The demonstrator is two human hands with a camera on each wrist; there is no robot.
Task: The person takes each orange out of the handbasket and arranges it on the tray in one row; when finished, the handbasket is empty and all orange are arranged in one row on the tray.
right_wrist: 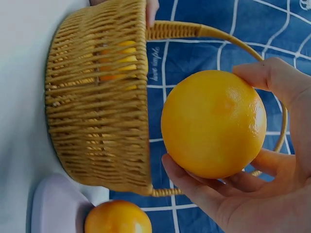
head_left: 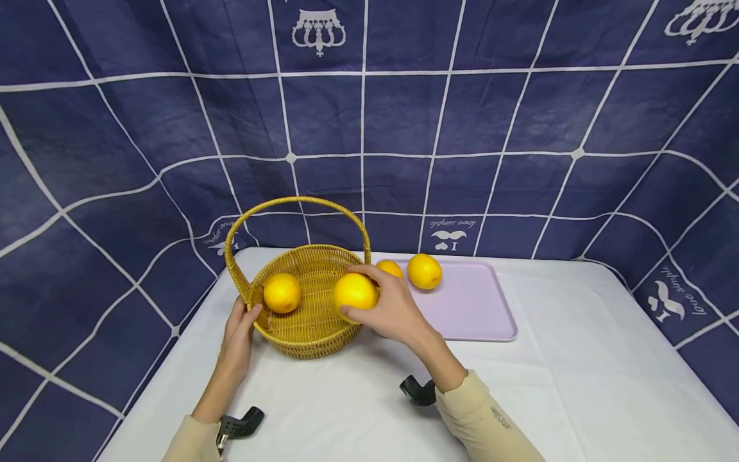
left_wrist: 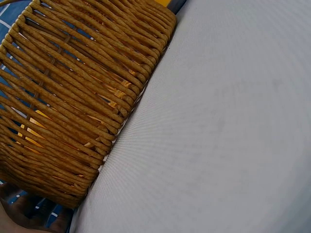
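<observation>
We list one wicker basket (head_left: pixel 306 349), lower left of centre, its left side held by the left hand (head_left: pixel 238 335), a first orange (head_left: pixel 282 293) inside; a second orange (head_left: pixel 353 292), lower centre, gripped by the right hand (head_left: pixel 397 309) above rim level; two further oranges (head_left: pixel 424 271), on a lilac tray (head_left: pixel 473 301) right of centre.
</observation>
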